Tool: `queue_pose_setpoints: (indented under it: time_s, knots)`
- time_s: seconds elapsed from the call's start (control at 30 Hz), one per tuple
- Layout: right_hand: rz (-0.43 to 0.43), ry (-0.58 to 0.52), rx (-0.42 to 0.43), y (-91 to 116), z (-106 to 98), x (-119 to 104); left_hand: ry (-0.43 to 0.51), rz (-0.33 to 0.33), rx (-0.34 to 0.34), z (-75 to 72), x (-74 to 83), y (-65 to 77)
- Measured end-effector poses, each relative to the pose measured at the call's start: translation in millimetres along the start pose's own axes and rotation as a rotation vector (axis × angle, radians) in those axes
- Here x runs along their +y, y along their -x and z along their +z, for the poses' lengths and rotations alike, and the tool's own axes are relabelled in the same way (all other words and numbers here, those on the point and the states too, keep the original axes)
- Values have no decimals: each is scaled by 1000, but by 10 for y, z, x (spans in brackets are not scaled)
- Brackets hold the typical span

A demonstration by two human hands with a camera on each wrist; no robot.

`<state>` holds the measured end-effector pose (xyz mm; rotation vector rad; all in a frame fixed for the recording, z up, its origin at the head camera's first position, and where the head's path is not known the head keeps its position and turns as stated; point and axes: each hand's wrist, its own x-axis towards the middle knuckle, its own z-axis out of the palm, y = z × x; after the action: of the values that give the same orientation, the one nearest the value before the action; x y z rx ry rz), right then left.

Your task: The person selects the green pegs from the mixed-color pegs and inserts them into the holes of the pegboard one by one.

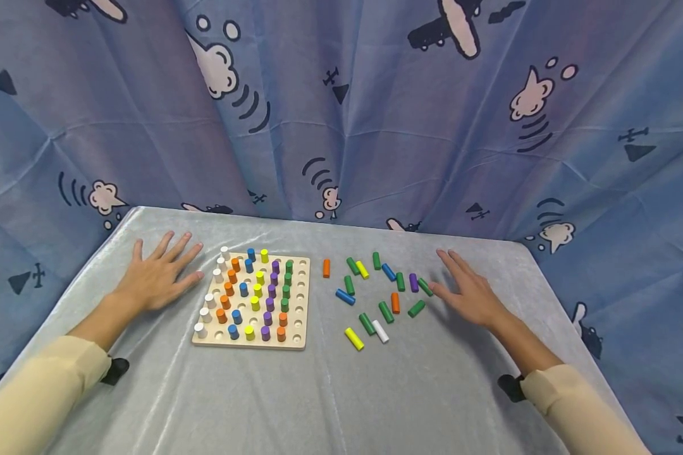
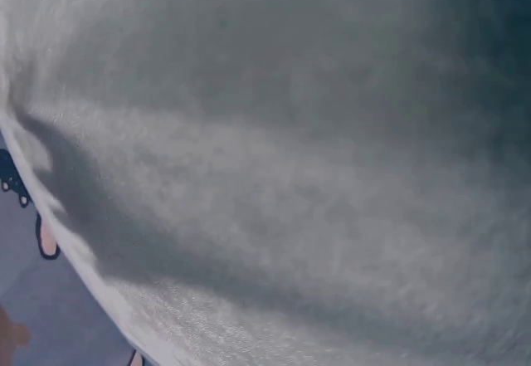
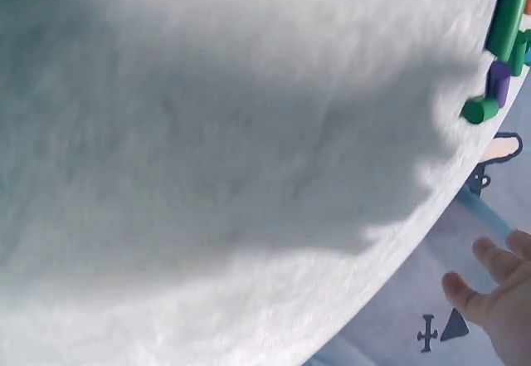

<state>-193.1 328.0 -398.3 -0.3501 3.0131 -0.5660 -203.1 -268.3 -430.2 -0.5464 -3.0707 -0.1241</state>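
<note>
Head view: left hand spread flat on the table, just left of the pegboard; right hand spread flat beside loose pegs. Left wrist view: only grey cloth. Right wrist view: fingertips, green peg.

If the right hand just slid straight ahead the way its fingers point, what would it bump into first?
The right hand lies flat, fingers aimed up and left toward the table's far edge. Probably nothing: the line seems to pass just behind the loose pegs, such as the purple peg, over bare cloth.
</note>
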Motion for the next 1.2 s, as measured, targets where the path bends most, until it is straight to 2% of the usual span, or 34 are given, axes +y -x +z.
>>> queue_pose_setpoints:
  time_s: [0.13,0.27,0.6,0.93,1.2]
  knots:
    - [-21,-100,26,-22,69,5,12,61,-20,25,15,23]
    - [-21,-145,74,-13,160,7,21,123,-32,65,-9,53]
    - [72,-208,108,-16,249,-39,111,194,-80,116,-7,161]
    - [116,-161,125,0,322,14,140,249,-48,132,23,157]
    - [110,-131,149,-14,324,16,141,251,-41,149,31,170]
